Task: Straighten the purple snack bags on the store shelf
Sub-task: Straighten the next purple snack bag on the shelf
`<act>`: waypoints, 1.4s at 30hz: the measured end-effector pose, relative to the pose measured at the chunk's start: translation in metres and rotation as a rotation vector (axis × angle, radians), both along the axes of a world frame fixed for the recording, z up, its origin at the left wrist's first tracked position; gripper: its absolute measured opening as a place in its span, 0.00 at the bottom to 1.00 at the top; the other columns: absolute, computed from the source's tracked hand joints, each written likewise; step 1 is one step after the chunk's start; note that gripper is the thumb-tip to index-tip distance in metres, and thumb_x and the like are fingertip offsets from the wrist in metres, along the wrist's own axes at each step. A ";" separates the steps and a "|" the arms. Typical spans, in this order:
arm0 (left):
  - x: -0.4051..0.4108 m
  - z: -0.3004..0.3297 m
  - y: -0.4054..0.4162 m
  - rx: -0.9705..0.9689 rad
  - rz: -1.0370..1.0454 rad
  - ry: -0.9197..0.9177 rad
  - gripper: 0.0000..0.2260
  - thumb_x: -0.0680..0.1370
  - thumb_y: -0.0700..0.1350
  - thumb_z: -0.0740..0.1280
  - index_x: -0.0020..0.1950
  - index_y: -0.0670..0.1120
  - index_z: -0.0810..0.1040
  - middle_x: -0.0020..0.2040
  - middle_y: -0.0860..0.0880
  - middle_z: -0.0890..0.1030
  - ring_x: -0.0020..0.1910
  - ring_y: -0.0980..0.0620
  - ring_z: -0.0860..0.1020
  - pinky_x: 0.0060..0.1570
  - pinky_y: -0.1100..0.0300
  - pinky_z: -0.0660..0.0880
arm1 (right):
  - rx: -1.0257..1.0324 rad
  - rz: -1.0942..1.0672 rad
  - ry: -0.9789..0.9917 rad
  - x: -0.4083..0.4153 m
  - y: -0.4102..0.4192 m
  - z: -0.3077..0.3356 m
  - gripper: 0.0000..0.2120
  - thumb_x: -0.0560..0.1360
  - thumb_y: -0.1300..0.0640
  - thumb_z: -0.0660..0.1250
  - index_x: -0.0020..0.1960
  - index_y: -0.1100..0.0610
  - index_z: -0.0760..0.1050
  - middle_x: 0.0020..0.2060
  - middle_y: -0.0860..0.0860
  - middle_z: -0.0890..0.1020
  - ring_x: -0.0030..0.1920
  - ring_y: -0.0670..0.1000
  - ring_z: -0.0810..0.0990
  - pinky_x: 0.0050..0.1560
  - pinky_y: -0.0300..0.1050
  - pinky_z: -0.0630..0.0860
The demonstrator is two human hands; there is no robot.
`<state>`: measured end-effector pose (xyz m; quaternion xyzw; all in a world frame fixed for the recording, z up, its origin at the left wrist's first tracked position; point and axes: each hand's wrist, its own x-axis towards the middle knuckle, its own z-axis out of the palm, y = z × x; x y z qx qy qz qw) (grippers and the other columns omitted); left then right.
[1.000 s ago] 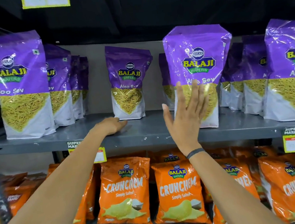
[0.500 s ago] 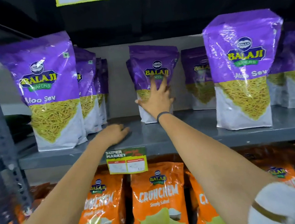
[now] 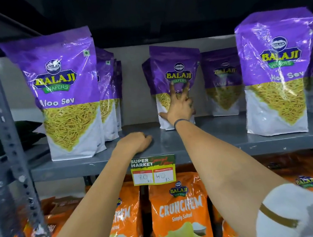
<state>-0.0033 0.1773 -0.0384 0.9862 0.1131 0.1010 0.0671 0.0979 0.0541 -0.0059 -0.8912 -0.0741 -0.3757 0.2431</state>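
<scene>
**Hand flat on a set-back purple bag**

On the grey metal shelf (image 3: 219,135), the right hand (image 3: 179,108) lies spread flat against the front of a glossy purple Aloo Sev snack bag (image 3: 175,67) standing upright, well back from the front edge. The left hand (image 3: 135,143) rests loosely curled on bare shelf, holding nothing. Matching purple bags stand nearer the edge at left (image 3: 62,92) and right (image 3: 278,73).

On the upper shelf (image 3: 220,141), a row of snack bags (image 3: 64,92) stands at the left front edge and another bag (image 3: 278,70) at the right front. Between them, further back, stands a middle bag (image 3: 174,69) with the right hand (image 3: 179,107) flat against its front. The left hand (image 3: 135,143) rests on the shelf before it, above the price tag (image 3: 153,170) and the chip bags (image 3: 179,211) below.
</scene>
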 end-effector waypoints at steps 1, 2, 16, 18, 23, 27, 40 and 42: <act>0.000 0.000 0.000 0.000 0.001 -0.001 0.25 0.81 0.55 0.50 0.71 0.45 0.72 0.72 0.40 0.72 0.69 0.41 0.71 0.68 0.48 0.68 | -0.003 -0.005 0.003 0.000 0.000 0.000 0.55 0.63 0.39 0.76 0.77 0.40 0.42 0.77 0.60 0.43 0.64 0.66 0.67 0.52 0.66 0.76; -0.001 0.000 0.000 0.002 0.001 -0.001 0.25 0.81 0.55 0.50 0.71 0.45 0.72 0.72 0.40 0.71 0.69 0.41 0.71 0.68 0.47 0.68 | -0.005 -0.008 0.009 0.000 -0.001 0.000 0.55 0.63 0.39 0.76 0.77 0.40 0.42 0.77 0.60 0.43 0.64 0.65 0.67 0.53 0.65 0.76; -0.004 0.001 -0.001 0.002 0.003 0.020 0.26 0.80 0.56 0.49 0.72 0.46 0.71 0.73 0.41 0.71 0.70 0.42 0.70 0.69 0.47 0.67 | -0.063 -0.026 0.018 -0.025 -0.011 0.001 0.54 0.65 0.37 0.74 0.77 0.42 0.40 0.77 0.61 0.44 0.62 0.63 0.67 0.53 0.62 0.77; -0.004 0.001 -0.001 0.003 0.003 0.021 0.26 0.80 0.56 0.49 0.72 0.46 0.71 0.73 0.41 0.71 0.70 0.42 0.70 0.69 0.47 0.67 | -0.060 -0.025 0.019 -0.030 -0.013 0.001 0.55 0.65 0.37 0.75 0.77 0.42 0.40 0.77 0.61 0.44 0.63 0.63 0.67 0.53 0.62 0.77; -0.005 0.001 -0.001 -0.005 0.008 0.032 0.26 0.80 0.57 0.50 0.73 0.46 0.70 0.74 0.42 0.70 0.71 0.42 0.70 0.70 0.47 0.66 | -0.068 -0.033 -0.018 -0.047 -0.021 -0.001 0.54 0.65 0.37 0.74 0.77 0.43 0.41 0.76 0.62 0.45 0.64 0.63 0.67 0.52 0.61 0.78; -0.003 0.001 0.000 -0.011 0.016 0.052 0.27 0.80 0.57 0.49 0.73 0.46 0.70 0.75 0.42 0.69 0.71 0.42 0.69 0.71 0.46 0.65 | -0.064 -0.034 -0.033 -0.063 -0.027 -0.003 0.54 0.65 0.37 0.74 0.78 0.44 0.41 0.77 0.62 0.45 0.63 0.63 0.67 0.53 0.62 0.77; 0.004 0.000 0.002 -0.029 0.031 0.076 0.28 0.80 0.57 0.48 0.74 0.45 0.67 0.76 0.42 0.67 0.72 0.41 0.68 0.71 0.46 0.65 | -0.053 -0.007 -0.100 -0.113 -0.053 -0.009 0.52 0.65 0.36 0.73 0.78 0.43 0.44 0.77 0.61 0.45 0.60 0.63 0.68 0.51 0.56 0.74; 0.006 0.000 0.004 -0.021 0.021 0.080 0.27 0.80 0.56 0.48 0.73 0.44 0.69 0.75 0.40 0.69 0.71 0.40 0.69 0.70 0.46 0.66 | -0.066 -0.011 -0.103 -0.123 -0.057 -0.008 0.52 0.66 0.36 0.73 0.77 0.43 0.44 0.77 0.61 0.45 0.61 0.63 0.68 0.51 0.56 0.74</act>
